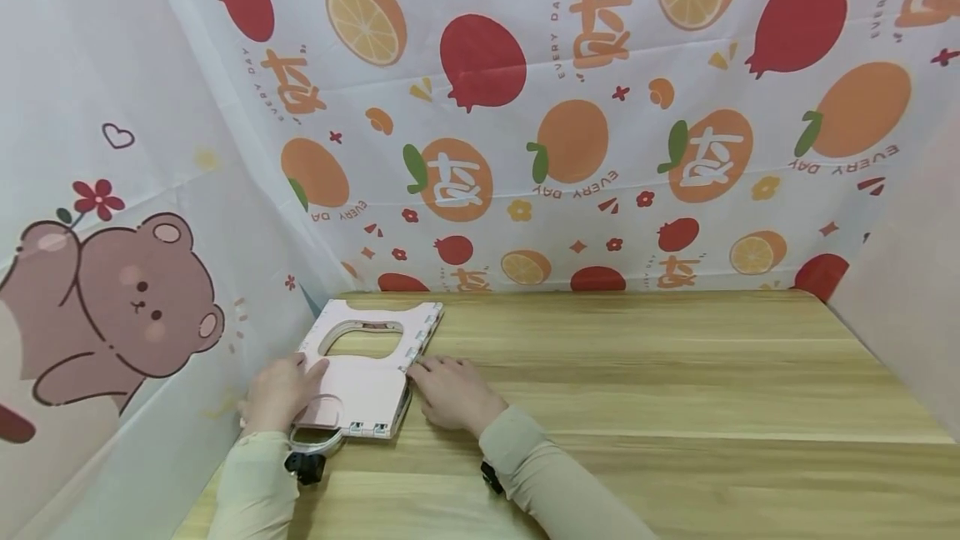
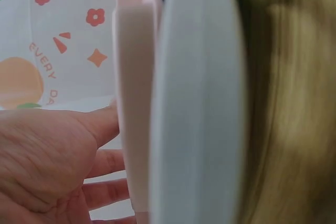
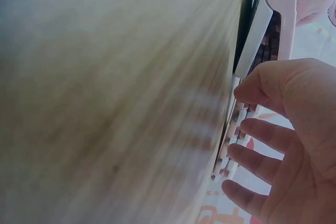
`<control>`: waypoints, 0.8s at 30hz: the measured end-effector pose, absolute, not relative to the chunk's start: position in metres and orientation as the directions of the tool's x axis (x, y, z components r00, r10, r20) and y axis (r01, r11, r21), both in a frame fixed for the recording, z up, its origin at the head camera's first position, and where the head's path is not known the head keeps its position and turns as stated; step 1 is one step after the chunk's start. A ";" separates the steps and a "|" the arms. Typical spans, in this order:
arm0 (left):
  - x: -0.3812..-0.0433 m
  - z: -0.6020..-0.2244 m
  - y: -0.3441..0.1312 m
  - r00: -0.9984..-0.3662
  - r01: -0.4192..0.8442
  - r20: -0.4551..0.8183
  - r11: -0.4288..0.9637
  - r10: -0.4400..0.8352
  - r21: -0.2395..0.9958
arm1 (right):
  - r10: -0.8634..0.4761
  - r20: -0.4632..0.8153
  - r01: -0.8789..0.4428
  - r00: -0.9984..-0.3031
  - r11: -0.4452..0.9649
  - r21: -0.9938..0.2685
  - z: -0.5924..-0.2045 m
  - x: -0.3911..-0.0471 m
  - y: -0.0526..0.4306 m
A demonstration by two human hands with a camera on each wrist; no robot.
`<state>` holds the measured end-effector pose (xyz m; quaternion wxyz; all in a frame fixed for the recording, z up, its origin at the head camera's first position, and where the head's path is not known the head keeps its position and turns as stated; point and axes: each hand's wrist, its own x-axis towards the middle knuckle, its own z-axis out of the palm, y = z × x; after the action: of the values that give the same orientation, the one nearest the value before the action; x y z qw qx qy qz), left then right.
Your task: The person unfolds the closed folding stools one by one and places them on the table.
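A pale pink folded plastic panel set point(image 1: 367, 398) lies flat on the left of the table. It has a rounded cut-out in its far half, small printed marks along its edges and a looped white handle point(image 1: 318, 444) at the near left. My left hand point(image 1: 277, 394) rests at its left edge, fingertips touching the pink panel point(image 2: 135, 103), partly hidden behind it in the left wrist view. Along the right edge lies my right hand point(image 1: 453, 394), with thumb and outstretched fingers point(image 3: 254, 161) at the layered, hinged side. The underside is hidden.
The wood-grain table point(image 1: 637, 382) stretches to the right. A white fruit-print curtain point(image 1: 525, 132) hangs behind it, and a bear-print curtain point(image 1: 142, 298) stands close beside my left hand. Each wrist carries a black camera mount.
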<state>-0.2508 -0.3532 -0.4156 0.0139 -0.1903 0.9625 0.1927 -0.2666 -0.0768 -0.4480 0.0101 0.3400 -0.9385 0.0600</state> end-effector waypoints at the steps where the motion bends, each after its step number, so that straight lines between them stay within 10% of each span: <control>1: -0.250 -0.414 -0.354 -0.931 -0.362 -0.097 0.861 -0.352 0.356 | -0.637 0.068 -0.640 -0.768 0.760 -0.115 -0.448 -0.267 -0.078; 24: -0.262 -0.413 -0.320 -0.987 -0.163 -0.044 0.927 -0.157 0.339 | -0.639 0.057 -0.640 -0.767 0.754 -0.147 -0.450 -0.281 -0.052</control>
<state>-0.2621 -0.3202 -0.4133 0.0081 -0.0816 0.9814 0.1734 -0.2810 -0.0519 -0.4495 0.0017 0.3415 -0.9365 0.0793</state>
